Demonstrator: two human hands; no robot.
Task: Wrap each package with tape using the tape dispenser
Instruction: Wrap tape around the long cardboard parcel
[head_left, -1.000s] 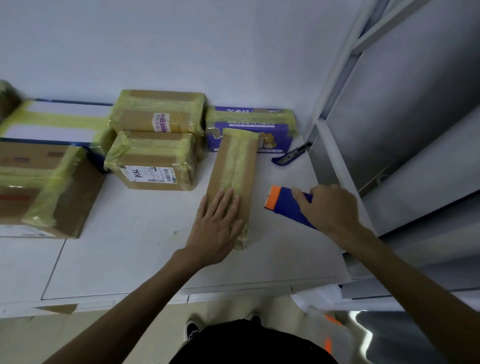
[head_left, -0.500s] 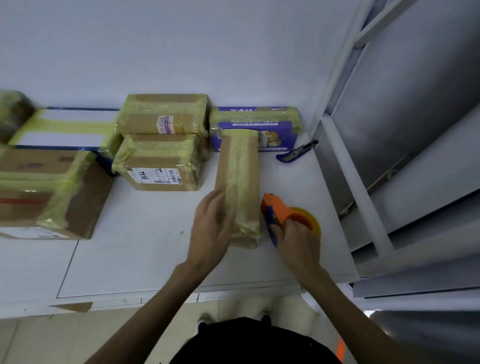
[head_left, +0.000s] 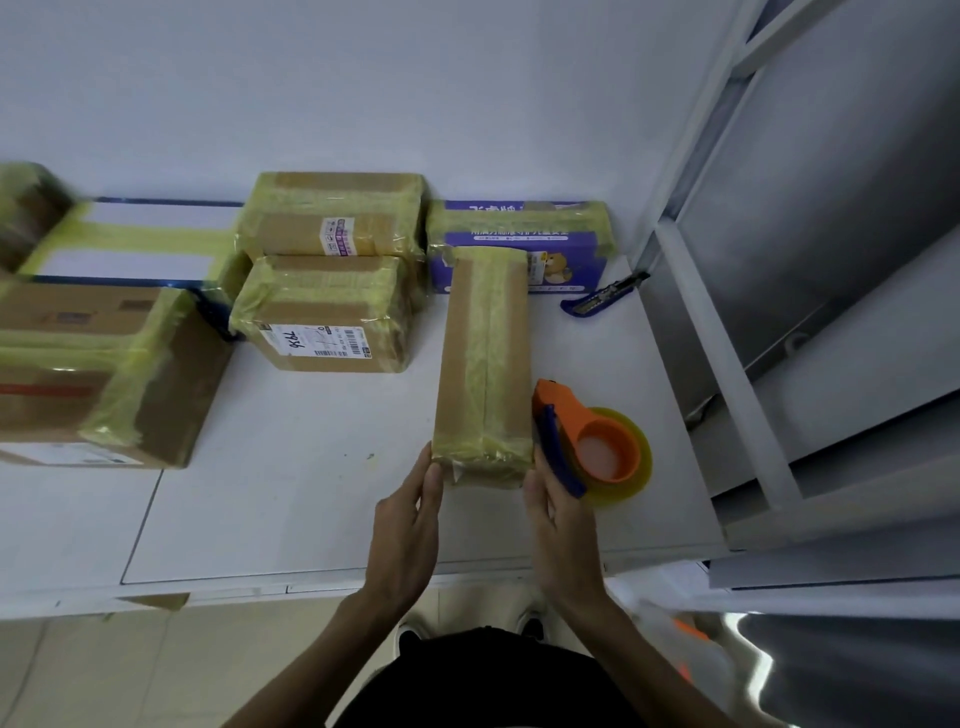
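A long narrow cardboard package with yellowish tape along its top and around its near end lies lengthwise on the white table. My left hand presses flat against its near left corner. My right hand presses against its near right corner, so the package is clamped between both hands. The orange and blue tape dispenser, with its yellowish roll, lies on the table just right of the package, touching my right fingers but not held.
Several taped packages stand at the back and left: two brown boxes, a purple box, a large brown box. A blue utility knife lies at the back right. A grey metal frame borders the table's right side.
My right hand set the dispenser down beside the package and let go. My left hand slid off the package's top. Both hands now press on the near end's corners.
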